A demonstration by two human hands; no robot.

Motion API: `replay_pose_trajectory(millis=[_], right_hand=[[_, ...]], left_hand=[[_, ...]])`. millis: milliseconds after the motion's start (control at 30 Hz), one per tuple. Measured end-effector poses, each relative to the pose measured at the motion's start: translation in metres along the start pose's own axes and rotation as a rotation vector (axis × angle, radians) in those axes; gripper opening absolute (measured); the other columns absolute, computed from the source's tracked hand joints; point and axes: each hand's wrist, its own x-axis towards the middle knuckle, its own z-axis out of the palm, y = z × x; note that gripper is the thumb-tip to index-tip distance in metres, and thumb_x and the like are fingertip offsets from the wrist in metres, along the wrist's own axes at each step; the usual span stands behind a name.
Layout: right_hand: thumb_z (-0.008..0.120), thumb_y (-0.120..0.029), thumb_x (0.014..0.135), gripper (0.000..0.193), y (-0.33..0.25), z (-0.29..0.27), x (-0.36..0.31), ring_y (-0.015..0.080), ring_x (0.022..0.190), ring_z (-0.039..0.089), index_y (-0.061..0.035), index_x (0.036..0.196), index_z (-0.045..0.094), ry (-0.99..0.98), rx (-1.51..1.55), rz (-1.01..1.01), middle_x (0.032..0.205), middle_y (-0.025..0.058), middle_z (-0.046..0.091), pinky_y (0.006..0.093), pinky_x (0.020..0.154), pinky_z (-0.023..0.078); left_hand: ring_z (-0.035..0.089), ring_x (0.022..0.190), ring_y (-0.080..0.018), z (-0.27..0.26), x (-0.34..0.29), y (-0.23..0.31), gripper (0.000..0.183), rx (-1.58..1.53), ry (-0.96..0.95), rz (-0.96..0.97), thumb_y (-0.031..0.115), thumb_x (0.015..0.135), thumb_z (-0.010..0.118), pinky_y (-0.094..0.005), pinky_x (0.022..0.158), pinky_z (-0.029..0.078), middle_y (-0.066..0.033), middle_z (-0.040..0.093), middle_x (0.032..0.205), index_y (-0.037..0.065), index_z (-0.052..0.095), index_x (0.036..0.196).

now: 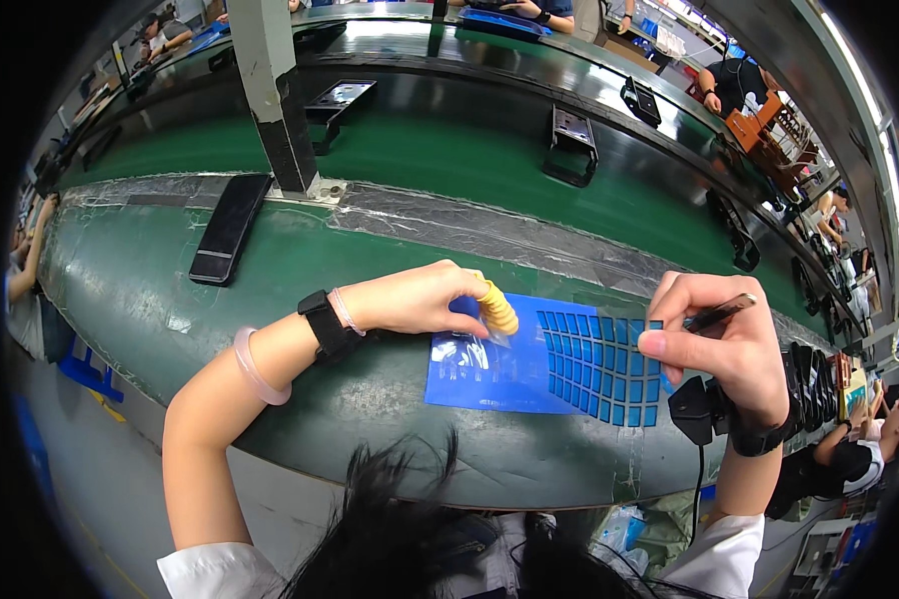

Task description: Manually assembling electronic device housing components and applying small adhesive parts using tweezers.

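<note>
A blue sheet (469, 379) lies on the green work surface in front of me, its right part bearing a grid of small dark-edged blue rectangular pieces (589, 364). My left hand (435, 299) is over the sheet's upper left, fingers curled down toward the thumb. Ribbed yellow finger cots (499, 309) cover some fingertips; what they pinch, if anything, is hidden. At the grid's right edge, my right hand (719, 339) is closed around a slim, dark pen-like tool (719, 311) with a metallic end. A small blue bit shows below its fingers, too small to name.
A flat black rectangular device (230, 230) lies left, by a post (270, 90). Beyond the taped edge, a green conveyor belt (420, 150) carries black frames (571, 145). Right of my hand are a black box-shaped object with a cable (694, 411) and stacked black parts (809, 389). Other people work around.
</note>
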Motion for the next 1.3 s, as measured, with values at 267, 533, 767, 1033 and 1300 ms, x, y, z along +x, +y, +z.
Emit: replay_pose_trajectory(millis=[267, 533, 767, 1033, 1300], right_hand=[[0.058, 0.002, 0.059, 0.008, 0.007, -0.001, -0.005, 0.0073, 0.043, 0.044, 0.0034, 0.057, 0.05, 0.054, 0.162, -0.062, 0.057, 0.0052, 0.046, 0.0156, 0.04, 0.03], [0.057, -0.001, 0.06, 0.01, 0.015, -0.016, -0.01, 0.006, 0.042, 0.043, 0.0009, 0.058, 0.047, 0.229, 0.056, 0.086, 0.05, 0.0014, 0.046, 0.0166, 0.041, 0.032], [0.055, -0.003, 0.063, 0.011, 0.054, -0.033, -0.018, 0.0058, 0.043, 0.043, 0.0003, 0.057, 0.047, 0.184, -0.009, 0.203, 0.049, 0.0006, 0.046, 0.0162, 0.042, 0.032], [0.055, -0.004, 0.061, 0.012, 0.043, -0.022, -0.017, 0.0031, 0.038, 0.036, -0.0007, 0.055, 0.045, 0.247, 0.114, 0.13, 0.046, -0.0005, 0.043, 0.0155, 0.037, 0.024], [0.051, -0.006, 0.062, 0.012, 0.019, -0.017, -0.008, 0.0034, 0.034, 0.032, -0.0014, 0.055, 0.043, 0.238, 0.302, 0.124, 0.043, -0.0011, 0.039, 0.0162, 0.034, 0.021]], left_hand=[[0.049, 0.077, -0.016, -0.013, -0.013, 0.013, 0.016, 0.059, 0.007, -0.033, 0.009, 0.062, 0.057, -0.0258, 0.068, 0.039, -0.0049, 0.055, 0.076, 0.004, 0.056, 0.077], [0.041, 0.096, -0.018, 0.0, -0.017, 0.018, 0.045, 0.003, 0.164, -0.009, 0.005, 0.066, 0.053, -0.0296, 0.084, 0.029, -0.0055, 0.052, 0.089, 0.004, 0.035, 0.107], [0.039, 0.097, -0.0121, 0.011, -0.009, -0.004, 0.04, -0.146, 0.369, -0.135, 0.01, 0.075, 0.043, -0.0254, 0.083, 0.027, -0.0055, 0.053, 0.086, 0.0, 0.027, 0.11], [0.046, 0.087, -0.0123, 0.001, 0.01, -0.025, 0.029, -0.249, 0.378, -0.229, 0.008, 0.077, 0.038, -0.0233, 0.078, 0.034, -0.0083, 0.052, 0.085, -0.002, 0.033, 0.104], [0.045, 0.089, -0.0132, -0.032, -0.001, -0.017, 0.027, -0.151, 0.572, -0.078, 0.003, 0.073, 0.041, -0.0239, 0.079, 0.034, -0.0099, 0.048, 0.094, -0.002, 0.04, 0.099]])
